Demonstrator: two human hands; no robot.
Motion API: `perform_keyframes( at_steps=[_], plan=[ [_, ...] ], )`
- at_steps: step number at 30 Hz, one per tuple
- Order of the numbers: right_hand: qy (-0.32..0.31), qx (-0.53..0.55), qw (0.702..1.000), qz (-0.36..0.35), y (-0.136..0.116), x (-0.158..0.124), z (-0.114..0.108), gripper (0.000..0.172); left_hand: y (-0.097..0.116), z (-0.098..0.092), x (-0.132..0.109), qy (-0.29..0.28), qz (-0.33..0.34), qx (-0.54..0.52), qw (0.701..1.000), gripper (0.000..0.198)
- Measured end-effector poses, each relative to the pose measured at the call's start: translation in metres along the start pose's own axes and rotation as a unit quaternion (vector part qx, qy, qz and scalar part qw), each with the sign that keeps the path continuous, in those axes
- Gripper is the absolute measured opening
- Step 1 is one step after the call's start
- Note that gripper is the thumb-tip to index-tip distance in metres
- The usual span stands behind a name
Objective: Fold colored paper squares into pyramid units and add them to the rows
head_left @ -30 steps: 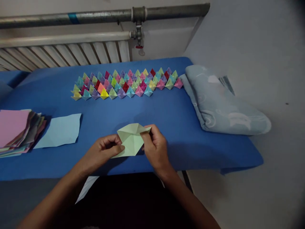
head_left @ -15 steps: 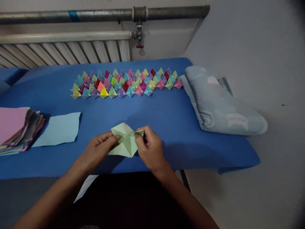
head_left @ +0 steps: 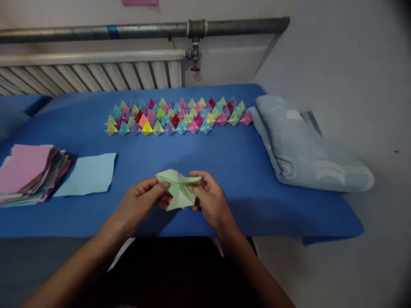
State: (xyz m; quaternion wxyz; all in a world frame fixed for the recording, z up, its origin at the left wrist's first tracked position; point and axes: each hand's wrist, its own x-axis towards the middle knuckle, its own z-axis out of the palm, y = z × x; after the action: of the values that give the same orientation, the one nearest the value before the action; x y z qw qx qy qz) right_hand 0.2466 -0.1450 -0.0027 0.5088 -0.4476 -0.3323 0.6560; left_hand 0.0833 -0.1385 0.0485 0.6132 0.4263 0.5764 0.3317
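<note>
A light green paper (head_left: 181,195) with several creases is held between both hands above the front part of the blue surface. My left hand (head_left: 146,197) pinches its left side, thumb on top. On the right side, my right hand (head_left: 208,197) grips the paper with the thumb over it and the index finger behind its upper corner. The paper is partly folded, with points sticking out at upper left, upper right and bottom. Beyond the hands, rows of small folded paper pieces (head_left: 175,122) in many colours stand on the blue surface.
The blue-covered surface (head_left: 224,158) carries a stack of coloured sheets (head_left: 28,169) at left and a pale blue sheet (head_left: 91,174) beside it. A folded grey-green blanket (head_left: 308,149) lies at right. Behind are a radiator (head_left: 96,77) and a metal pipe (head_left: 150,31).
The green paper has been drawn in and folded more, its lower left part now narrower. Both hands have shifted slightly and my right fingers have changed their hold. The whole view has moved a little.
</note>
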Motion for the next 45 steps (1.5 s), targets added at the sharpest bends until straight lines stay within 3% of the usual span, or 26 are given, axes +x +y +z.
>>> perform_keyframes(
  at_steps=[13, 21, 24, 35, 41, 45],
  plan=[
    [0.033, -0.083, 0.995, -0.047, 0.001, 0.001, 0.003, 0.03, -0.001, 0.003, 0.002, 0.032, -0.008, -0.026, 0.999, 0.02],
    [0.022, -0.037, 0.999, -0.005, 0.002, 0.004, 0.007, 0.042, -0.002, 0.005, 0.006, -0.015, -0.04, -0.064, 0.997, 0.024],
    [0.034, -0.059, 0.997, -0.02, 0.003, 0.003, 0.008, 0.044, -0.004, 0.002, 0.008, -0.037, -0.053, -0.061, 0.996, 0.025],
    [0.025, -0.118, 0.991, -0.061, 0.004, 0.0, 0.006, 0.028, -0.006, 0.002, 0.009, -0.004, -0.032, -0.042, 0.999, 0.033],
    [0.025, -0.176, 0.974, -0.143, 0.003, -0.001, 0.004, 0.01, -0.007, 0.002, 0.009, -0.003, -0.025, -0.034, 0.999, 0.029],
    [0.004, -0.223, 0.962, -0.158, 0.002, 0.0, 0.003, 0.011, -0.011, 0.0, 0.011, 0.009, -0.028, -0.046, 0.999, 0.029]
  ],
)
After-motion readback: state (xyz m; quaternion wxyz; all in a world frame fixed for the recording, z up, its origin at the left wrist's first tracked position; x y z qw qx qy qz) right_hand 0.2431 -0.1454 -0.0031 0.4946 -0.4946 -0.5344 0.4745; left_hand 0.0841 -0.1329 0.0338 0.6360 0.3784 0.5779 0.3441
